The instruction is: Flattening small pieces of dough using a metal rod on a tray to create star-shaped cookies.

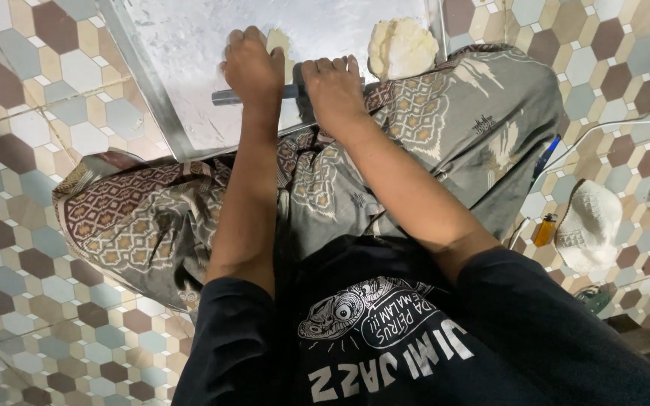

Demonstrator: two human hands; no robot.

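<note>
Head view: both hands, left hand (pixel 252 66) and right hand (pixel 332 89), clamped on a grey rolling pin (pixel 226 96), flatten dough (pixel 278 41) on a metal tray (pixel 189 75) (another dough lump (pixel 402 46) waits unrolled).

Across the metal tray (pixel 189 45), the floured surface in the upper middle of the frame lies open, reaching up to the top edge. A lump of dough (pixel 402 46) blocks the tray's upper right corner (it sits against the rim). The grey rolling pipe (pixel 229 96) bars the tray's near edge, and patterned cloth (pixel 152 218) over the knees closes the lower approach.
</note>
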